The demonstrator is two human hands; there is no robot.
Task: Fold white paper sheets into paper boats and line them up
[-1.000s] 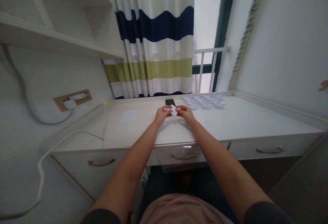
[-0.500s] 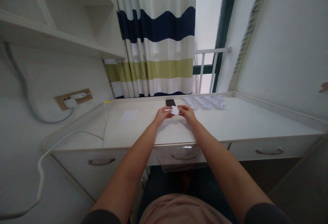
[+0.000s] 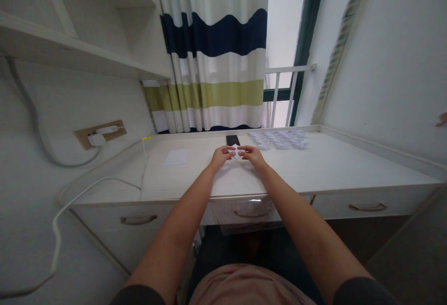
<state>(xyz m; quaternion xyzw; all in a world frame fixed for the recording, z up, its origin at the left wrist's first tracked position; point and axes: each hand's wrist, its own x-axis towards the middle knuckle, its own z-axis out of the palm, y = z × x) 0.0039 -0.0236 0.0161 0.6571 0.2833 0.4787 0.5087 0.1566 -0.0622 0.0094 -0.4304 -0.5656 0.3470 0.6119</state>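
Observation:
Between my two hands is a small folded piece of white paper (image 3: pixel 235 148), held just above the desk. My left hand (image 3: pixel 221 156) pinches its left side with thumb and fingers. On the opposite side, my right hand (image 3: pixel 253 156) grips the paper the same way, and the fingertips cover much of it. Right behind the paper lies a black phone-like slab (image 3: pixel 233 140). Several folded white paper pieces (image 3: pixel 279 139) sit in rows at the back, to the right of my hands. To the left, flat white sheets (image 3: pixel 176 157) rest on the desk.
The white desk (image 3: pixel 335 165) has raised edges at the back and right, with drawers below. Clear plastic (image 3: pixel 244 216) hangs over its front edge. A white cable (image 3: pixel 94 184) crosses the left end. Shelves (image 3: pixel 104 58) jut out above left; a striped curtain (image 3: pixel 216 67) hangs behind.
My right hand has moved slightly left, closer to my left hand. The paper between them has turned and less of it shows. Everything on the desk stays where it was.

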